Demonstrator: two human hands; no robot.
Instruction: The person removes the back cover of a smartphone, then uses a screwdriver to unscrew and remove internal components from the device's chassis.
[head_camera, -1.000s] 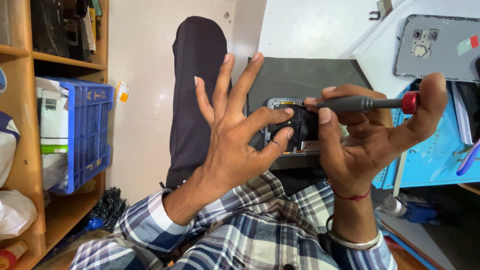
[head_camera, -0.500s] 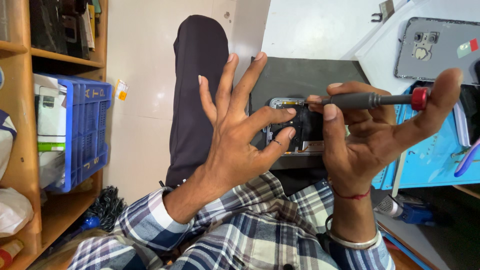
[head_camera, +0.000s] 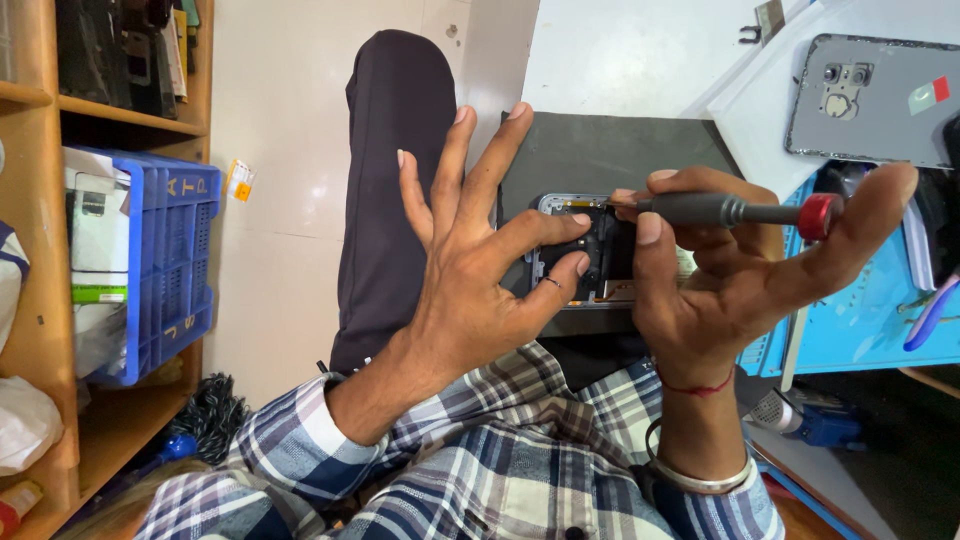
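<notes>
An opened dark phone (head_camera: 600, 250) with its back removed lies on a grey mat (head_camera: 600, 150). My left hand (head_camera: 470, 290) pinches the phone's near edge between thumb and index finger, with the other fingers spread wide. My right hand (head_camera: 720, 290) grips a grey screwdriver (head_camera: 700, 208) with a red end cap. Its thin tip rests on the phone's top edge. My fingers hide much of the phone's inside.
A grey phone back cover (head_camera: 860, 100) lies on the white surface at the upper right. A blue tray (head_camera: 870, 320) with a purple-handled tool (head_camera: 930, 310) sits at the right. A wooden shelf (head_camera: 40, 330) holding a blue crate (head_camera: 170, 260) stands at the left. My dark trouser leg (head_camera: 385, 200) crosses the middle.
My right hand and the screwdriver have shifted slightly to the right along the phone's top edge. My left hand keeps the same pinch on the phone.
</notes>
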